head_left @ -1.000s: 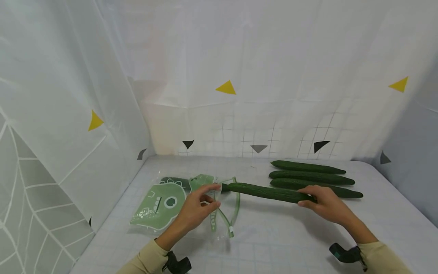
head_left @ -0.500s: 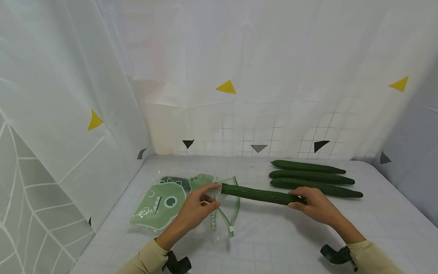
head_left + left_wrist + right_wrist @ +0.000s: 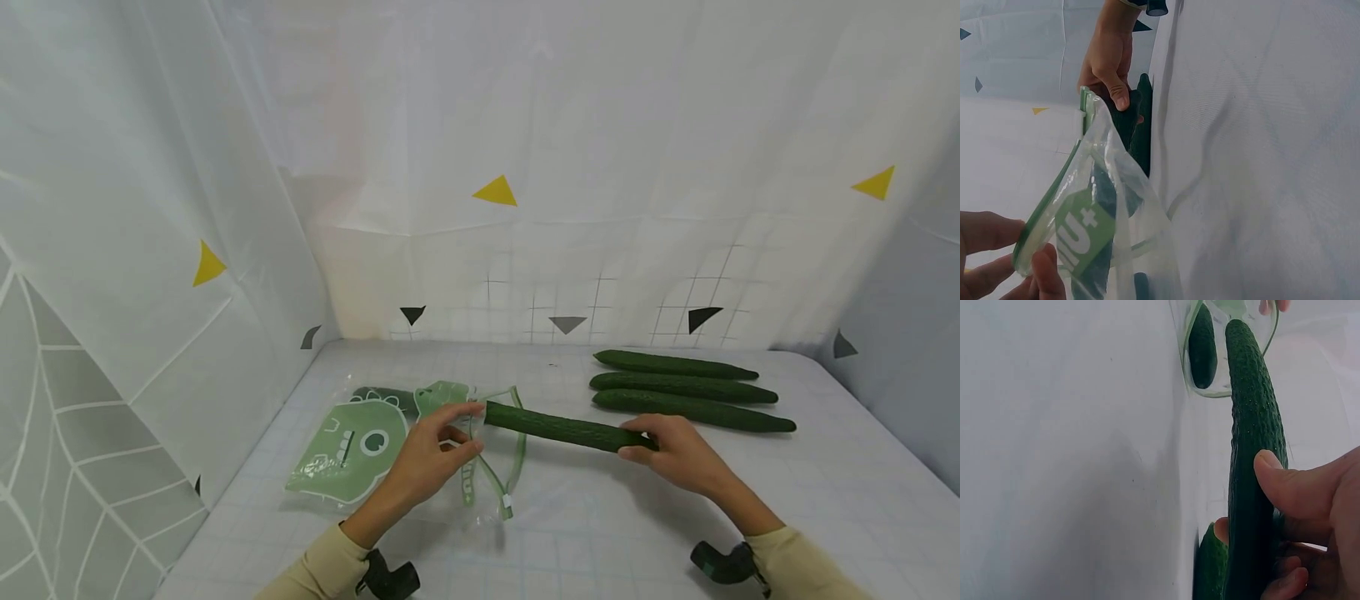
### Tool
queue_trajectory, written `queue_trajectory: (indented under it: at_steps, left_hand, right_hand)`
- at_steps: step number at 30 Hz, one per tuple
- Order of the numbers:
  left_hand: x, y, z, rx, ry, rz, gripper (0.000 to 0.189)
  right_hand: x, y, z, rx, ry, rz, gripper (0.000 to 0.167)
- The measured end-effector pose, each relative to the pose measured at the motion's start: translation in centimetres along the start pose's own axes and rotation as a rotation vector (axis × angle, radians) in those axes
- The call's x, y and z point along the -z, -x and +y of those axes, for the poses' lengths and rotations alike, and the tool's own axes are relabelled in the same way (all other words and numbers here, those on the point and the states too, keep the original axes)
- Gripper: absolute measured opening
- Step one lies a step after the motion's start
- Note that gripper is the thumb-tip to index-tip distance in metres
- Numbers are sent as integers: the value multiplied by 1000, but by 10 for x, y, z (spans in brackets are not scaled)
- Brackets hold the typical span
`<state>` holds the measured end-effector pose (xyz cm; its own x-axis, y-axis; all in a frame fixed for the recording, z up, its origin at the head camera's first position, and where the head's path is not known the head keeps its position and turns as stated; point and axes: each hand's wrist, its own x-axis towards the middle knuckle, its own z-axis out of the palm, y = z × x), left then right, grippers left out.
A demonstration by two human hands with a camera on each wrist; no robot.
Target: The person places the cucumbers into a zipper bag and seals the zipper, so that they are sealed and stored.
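My right hand (image 3: 678, 454) grips a long dark green cucumber (image 3: 566, 427) near its right end, thumb on one side and fingers on the other. The cucumber's far tip reaches into the mouth of a clear zip bag (image 3: 341, 458) printed with a green cartoon face. In the left wrist view, fingertips (image 3: 1044, 269) of my left hand (image 3: 427, 462) pinch the bag's green zip edge, holding the mouth apart. Another cucumber (image 3: 1202, 350) lies inside the bag, seen through the opening in the right wrist view.
Three cucumbers (image 3: 686, 387) lie side by side at the back right of the white table (image 3: 600, 533). A white slider (image 3: 506, 502) sits on the bag's green zip strip. White sheeting (image 3: 600, 125) encloses the back and sides.
My right hand has moved left with the cucumber, pushing its tip farther into the bag mouth. My left hand and the bag have stayed in place.
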<state>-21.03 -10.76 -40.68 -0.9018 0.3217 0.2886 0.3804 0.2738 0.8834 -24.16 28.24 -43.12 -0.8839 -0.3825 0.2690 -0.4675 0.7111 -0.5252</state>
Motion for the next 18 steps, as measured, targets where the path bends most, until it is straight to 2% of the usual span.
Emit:
queue_trajectory:
  at_steps: [11, 18]
  left_hand:
    - [-1, -1, -2, 1, -23, 3, 48]
    - [-1, 0, -2, -3, 10, 5, 49]
  right_hand:
    - [-7, -2, -6, 15, -15, 1, 36]
    - [-12, -5, -10, 18, -19, -10, 35]
